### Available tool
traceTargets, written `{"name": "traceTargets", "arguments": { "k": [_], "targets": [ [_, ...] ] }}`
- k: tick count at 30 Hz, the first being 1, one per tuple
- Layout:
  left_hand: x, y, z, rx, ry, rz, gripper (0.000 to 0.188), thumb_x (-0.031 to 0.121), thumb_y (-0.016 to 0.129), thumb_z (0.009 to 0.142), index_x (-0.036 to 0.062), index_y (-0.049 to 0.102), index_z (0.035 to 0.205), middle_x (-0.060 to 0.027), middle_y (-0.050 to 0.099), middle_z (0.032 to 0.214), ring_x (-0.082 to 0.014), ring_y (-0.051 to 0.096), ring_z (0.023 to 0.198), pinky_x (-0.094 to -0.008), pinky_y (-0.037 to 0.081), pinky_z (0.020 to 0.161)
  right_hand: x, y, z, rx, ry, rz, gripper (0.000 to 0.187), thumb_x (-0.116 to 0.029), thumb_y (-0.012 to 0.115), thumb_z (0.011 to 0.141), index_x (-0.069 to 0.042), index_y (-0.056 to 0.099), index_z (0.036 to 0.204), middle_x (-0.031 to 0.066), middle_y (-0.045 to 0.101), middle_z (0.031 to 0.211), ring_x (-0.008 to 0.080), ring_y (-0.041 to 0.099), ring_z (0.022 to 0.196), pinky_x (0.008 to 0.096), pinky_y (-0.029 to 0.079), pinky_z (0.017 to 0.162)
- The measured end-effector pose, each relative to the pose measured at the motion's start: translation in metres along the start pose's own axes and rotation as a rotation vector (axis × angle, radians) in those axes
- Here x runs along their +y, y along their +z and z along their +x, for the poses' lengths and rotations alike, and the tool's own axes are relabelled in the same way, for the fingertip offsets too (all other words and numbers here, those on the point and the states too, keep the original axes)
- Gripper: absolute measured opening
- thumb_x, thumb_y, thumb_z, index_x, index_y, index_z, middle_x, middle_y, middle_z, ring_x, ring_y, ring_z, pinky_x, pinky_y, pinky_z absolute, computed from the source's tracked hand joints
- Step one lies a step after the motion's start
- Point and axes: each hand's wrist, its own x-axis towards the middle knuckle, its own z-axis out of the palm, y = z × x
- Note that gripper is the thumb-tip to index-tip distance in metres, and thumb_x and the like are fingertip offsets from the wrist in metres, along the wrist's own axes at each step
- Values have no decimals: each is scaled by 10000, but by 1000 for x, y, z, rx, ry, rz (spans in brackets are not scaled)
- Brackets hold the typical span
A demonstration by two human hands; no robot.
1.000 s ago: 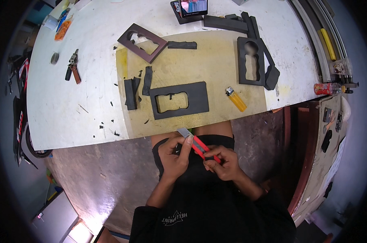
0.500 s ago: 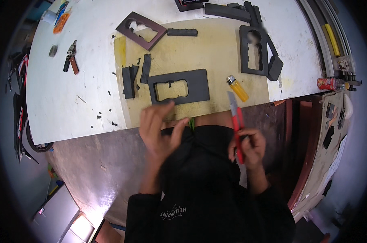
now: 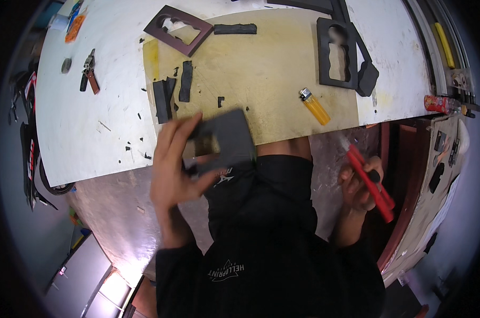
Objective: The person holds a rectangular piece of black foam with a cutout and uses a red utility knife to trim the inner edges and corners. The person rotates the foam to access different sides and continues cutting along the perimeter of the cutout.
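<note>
The grip of the left hand (image 3: 168, 159) is closed on the dark frame (image 3: 234, 135), which is tilted and partly blurred at the near edge of the tan mat (image 3: 272, 63). To the right of this near edge, beside the worktop (image 3: 107, 143), the grip of the right hand (image 3: 356, 183) is closed around the red knife (image 3: 371, 183). The yellow lighter (image 3: 317, 109) lies on the mat's right part, the brown frame (image 3: 158, 26) at its far left corner.
</note>
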Motion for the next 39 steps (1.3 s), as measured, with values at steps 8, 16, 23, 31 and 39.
{"name": "traceTargets", "arguments": {
  "k": [8, 16, 23, 31, 39],
  "targets": [
    [23, 41, -20, -266, 194, -103, 905, 374, 975, 619, 25, 639, 1383, -167, 638, 1255, -368, 630, 1168, -457, 501, 1009, 6, 27, 27, 36, -34, 205, 450, -527, 611, 1030, -107, 478, 1124, -17, 456, 660, 158, 527, 718, 281, 406, 632],
    [1, 45, 47, -464, 17, -657, 742, 272, 913, 719, -4, 638, 1350, -123, 637, 1256, -268, 607, 1232, -371, 418, 1095, -13, 24, 21, 72, -96, 264, 370, -454, 498, 1086, -84, 486, 1084, -12, 446, 629, 166, 537, 685, 313, 427, 599],
    [-18, 12, 68, 11, 40, -388, 701, 271, 911, 734, -19, 643, 1313, -149, 650, 1200, -275, 622, 1149, -385, 470, 1029, -12, 3, 5, 131, -79, 261, 367, -443, 454, 1106, -78, 492, 1080, 6, 439, 611, 161, 487, 661, 292, 388, 596],
    [31, 58, 15, -70, 256, 215, 760, 384, 914, 741, -8, 653, 1339, -179, 611, 1244, -369, 578, 1145, -471, 459, 994, -5, 15, 8, 119, -60, 214, 346, -405, 467, 1104, -62, 509, 1103, 3, 443, 609, 165, 498, 653, 297, 386, 600],
    [-17, 50, 66, 89, 280, 420, 731, 327, 874, 760, 54, 632, 1394, -173, 593, 1345, -390, 531, 1243, -516, 391, 1079, -9, 23, 11, 80, -74, 143, 460, -446, 460, 1090, -1, 507, 1199, 32, 483, 627, 186, 529, 661, 296, 413, 606]
  ]
}}
